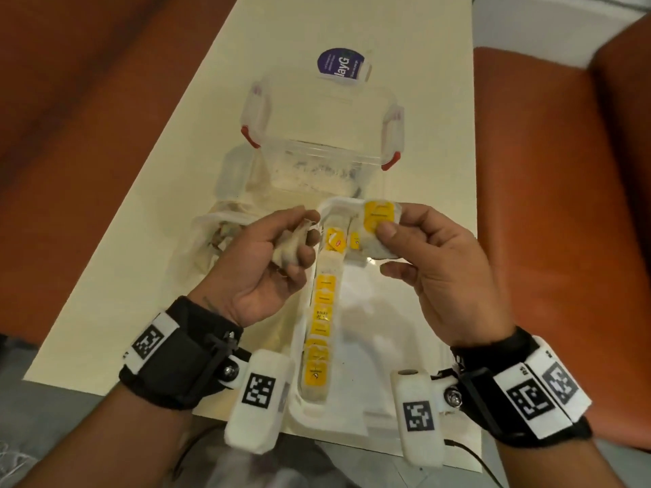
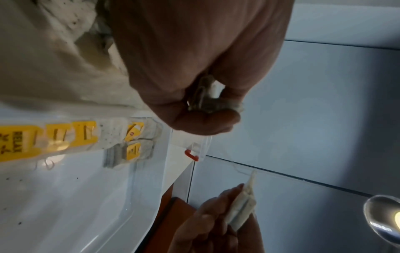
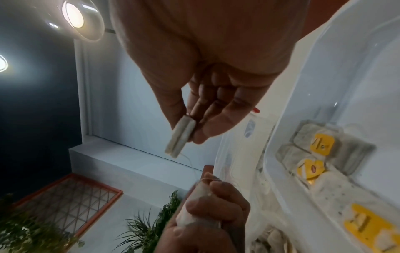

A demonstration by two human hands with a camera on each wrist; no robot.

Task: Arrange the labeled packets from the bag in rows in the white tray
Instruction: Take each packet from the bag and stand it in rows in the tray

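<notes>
My right hand [image 1: 387, 243] pinches a tea-bag packet [image 1: 378, 220] with a yellow label between thumb and fingers, above the far end of the white tray [image 1: 373, 308]. In the right wrist view the packet [image 3: 180, 137] shows edge-on, and a thin thread trails from it toward my left hand [image 3: 212, 212]. My left hand [image 1: 299, 243] grips a crumpled bunch of packets [image 1: 292, 246] just left of the tray. Several yellow-labelled packets [image 1: 322, 329] lie in a row along the tray's left side, with two more [image 1: 343, 239] at its far end.
A crumpled clear bag [image 1: 211, 234] lies left of the tray on the cream table [image 1: 141, 276]. Beyond the tray stands a clear plastic box [image 1: 324, 135] with red clips, and behind it a purple-labelled pack [image 1: 341, 63]. Orange seats flank the table.
</notes>
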